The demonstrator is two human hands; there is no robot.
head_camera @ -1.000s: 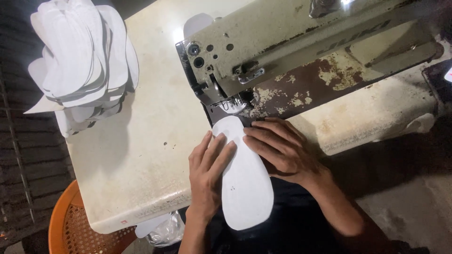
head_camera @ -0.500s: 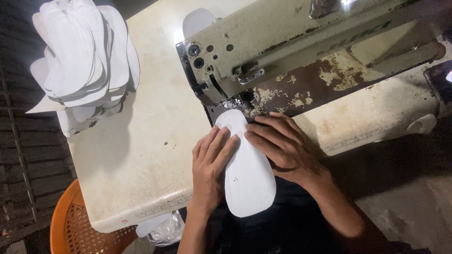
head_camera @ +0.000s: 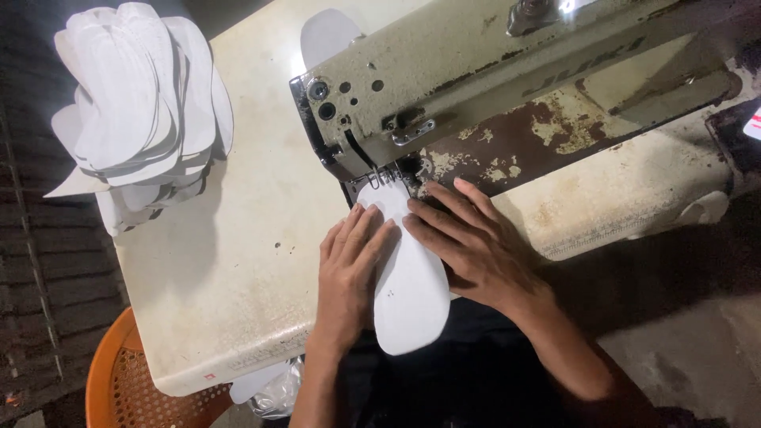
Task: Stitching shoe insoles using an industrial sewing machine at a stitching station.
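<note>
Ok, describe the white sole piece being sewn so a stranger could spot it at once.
Find the worn sewing machine on the cream table. Under its needle end lies a flat white sole piece, overhanging the table's near edge. Unlike the stacked pieces at far left, it lies alone, with the left hand and right hand pressing it.

Stained cream table (head_camera: 238, 261), sewing machine (head_camera: 491, 87), stacked white insoles (head_camera: 143, 119)

insole (head_camera: 408, 293): white | sewing machine (head_camera: 476, 87): beige, rust-brown patches | stool (head_camera: 119, 380): orange
</note>
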